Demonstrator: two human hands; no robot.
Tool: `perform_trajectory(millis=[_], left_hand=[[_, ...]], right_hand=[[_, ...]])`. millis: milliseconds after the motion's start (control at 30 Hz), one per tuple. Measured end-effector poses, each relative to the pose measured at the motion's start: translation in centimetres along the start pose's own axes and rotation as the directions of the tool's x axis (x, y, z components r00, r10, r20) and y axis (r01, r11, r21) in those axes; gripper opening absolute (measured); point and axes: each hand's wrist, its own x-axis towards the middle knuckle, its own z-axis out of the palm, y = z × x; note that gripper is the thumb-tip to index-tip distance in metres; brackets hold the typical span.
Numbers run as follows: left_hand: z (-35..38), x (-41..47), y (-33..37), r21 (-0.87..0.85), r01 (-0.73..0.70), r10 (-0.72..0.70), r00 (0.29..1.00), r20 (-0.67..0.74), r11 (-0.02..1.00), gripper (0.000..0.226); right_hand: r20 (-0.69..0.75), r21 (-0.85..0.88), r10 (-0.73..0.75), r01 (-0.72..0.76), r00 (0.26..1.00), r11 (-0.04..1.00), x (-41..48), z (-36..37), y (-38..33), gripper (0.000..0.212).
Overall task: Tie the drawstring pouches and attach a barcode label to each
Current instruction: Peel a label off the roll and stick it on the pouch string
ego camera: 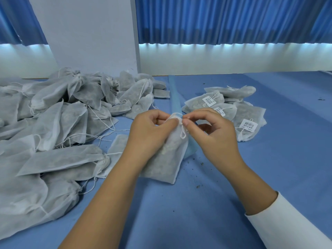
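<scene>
While pinched between both hands, pouch (167, 159) hangs below.

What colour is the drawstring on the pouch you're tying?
White, seen in the head view: the drawstring on the grey pouch.

Two bare hands, left (150, 133) and right (213, 133); no rings, watch or gloves seen. Left forearm (107, 200) uncovered to the frame edge. Right forearm ends in a plain white long sleeve (287, 223), smooth cuff, no markings.

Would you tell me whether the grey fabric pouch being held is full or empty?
Full: grey fabric pouch bulges with lumpy contents.
</scene>
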Motion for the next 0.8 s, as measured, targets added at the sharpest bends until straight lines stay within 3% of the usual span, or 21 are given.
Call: perform_trajectory(millis=[167, 433, 567, 800], left_hand=[[-0.7, 0.4, -0.2, 0.108, -0.021, 0.021, 1.000, -0.007, 0.994, 0.008], [-1.2, 0.2, 0.1, 0.301, -0.089, 0.074, 0.995, 0.059, 0.950, 0.030], [-1.4, 0.2, 0.3, 0.296, -0.050, 0.026, 0.996, 0.084, 0.954, 0.041], [-1.7, 0.4, 0.1, 0.248, -0.032, -0.003, 0.990, 0.139, 0.968, 0.033]], right_hand=[[-0.087, 0.193, 0.184, -0.165, 0.979, 0.967, 0.6, -0.5, 0.0, 0.013], [-0.190, 0.317, 0.360, -0.290, 0.913, 0.903, 1.2, -1.3, 0.7, 0.009], [-0.248, 0.357, 0.461, -0.361, 0.852, 0.861, 1.5, -1.7, 1.3, 0.007], [-0.306, 0.371, 0.552, -0.437, 0.776, 0.819, 1.7, -2.1, 2.0, 0.008]])
